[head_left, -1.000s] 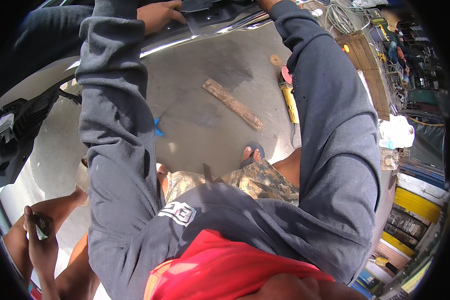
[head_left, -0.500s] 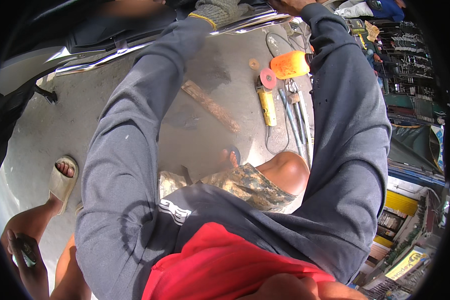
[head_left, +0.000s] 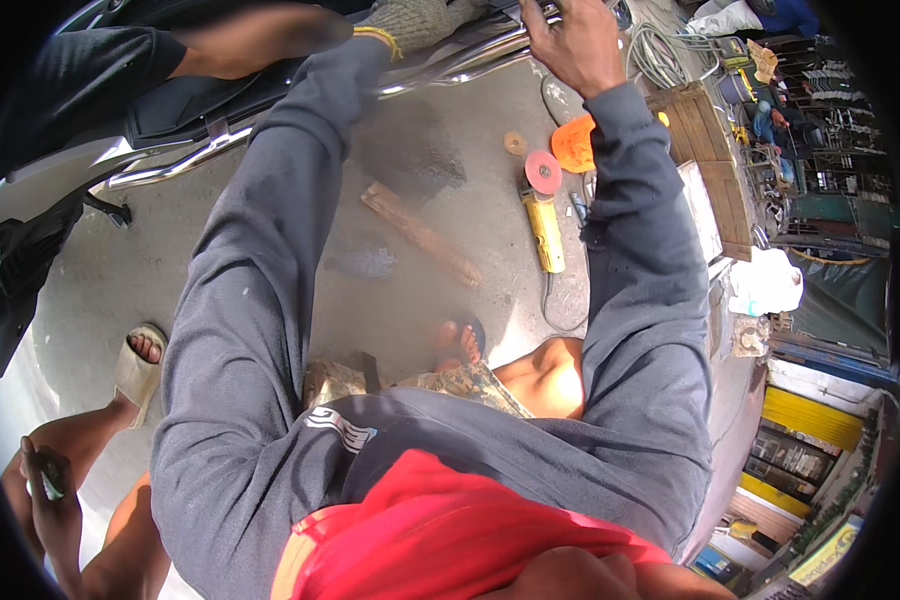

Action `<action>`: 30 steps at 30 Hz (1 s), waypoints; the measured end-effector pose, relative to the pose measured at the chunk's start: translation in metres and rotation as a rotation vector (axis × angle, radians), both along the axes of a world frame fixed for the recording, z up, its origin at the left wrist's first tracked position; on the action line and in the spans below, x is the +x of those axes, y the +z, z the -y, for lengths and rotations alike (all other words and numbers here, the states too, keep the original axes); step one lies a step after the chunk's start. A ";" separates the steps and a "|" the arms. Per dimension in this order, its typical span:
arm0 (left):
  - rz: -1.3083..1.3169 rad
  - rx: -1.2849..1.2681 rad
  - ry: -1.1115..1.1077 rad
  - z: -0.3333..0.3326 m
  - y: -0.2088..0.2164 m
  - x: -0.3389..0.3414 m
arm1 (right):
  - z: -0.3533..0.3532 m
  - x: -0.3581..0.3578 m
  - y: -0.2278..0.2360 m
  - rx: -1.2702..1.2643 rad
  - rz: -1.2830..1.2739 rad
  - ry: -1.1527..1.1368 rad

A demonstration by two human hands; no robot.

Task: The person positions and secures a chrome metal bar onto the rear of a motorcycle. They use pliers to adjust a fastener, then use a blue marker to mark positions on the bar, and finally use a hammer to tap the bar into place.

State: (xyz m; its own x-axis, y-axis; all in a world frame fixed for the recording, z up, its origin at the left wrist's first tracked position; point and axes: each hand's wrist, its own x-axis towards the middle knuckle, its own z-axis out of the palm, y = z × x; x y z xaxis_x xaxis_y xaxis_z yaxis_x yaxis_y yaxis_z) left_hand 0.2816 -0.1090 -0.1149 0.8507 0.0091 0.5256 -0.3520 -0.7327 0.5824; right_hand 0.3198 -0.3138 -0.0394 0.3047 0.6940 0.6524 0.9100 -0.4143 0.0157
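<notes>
Near the top edge, my left hand [head_left: 410, 24] wears a grey knitted glove with a yellow cuff. Its fingers look curled on the chrome tubing [head_left: 450, 72] of a dark vehicle part, partly cut off by the picture edge. My bare right hand [head_left: 578, 48] is just right of it, by the tubing's end, with fingers bent around something too hidden to name. Below that hand lie an orange container [head_left: 572, 145], partly behind my sleeve, and a yellow angle grinder [head_left: 545, 235] with a pink disc [head_left: 543, 172].
A rusty flat strip [head_left: 420, 235] lies on the concrete floor. Another person's forearm [head_left: 260, 42] reaches in at upper left; a person's sandaled foot [head_left: 142, 360] and a hand [head_left: 50, 490] holding a small dark object are at left. Right: a wooden box [head_left: 705, 150], coiled hose [head_left: 670, 55].
My right hand has come lower, fully into view, and its forearm has shifted left, covering more of the orange container. The wooden box has come into view. Another person's sleeved arm now shows upper left.
</notes>
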 end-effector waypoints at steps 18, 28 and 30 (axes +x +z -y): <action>0.256 0.446 -0.003 -0.014 0.013 0.040 | 0.005 0.026 -0.088 0.677 -0.737 0.050; 0.110 -0.010 0.437 0.033 -0.053 0.014 | 0.011 0.028 -0.093 0.627 -0.836 0.018; 0.106 -0.030 0.415 0.030 -0.059 0.016 | 0.010 0.030 -0.095 0.634 -0.830 0.035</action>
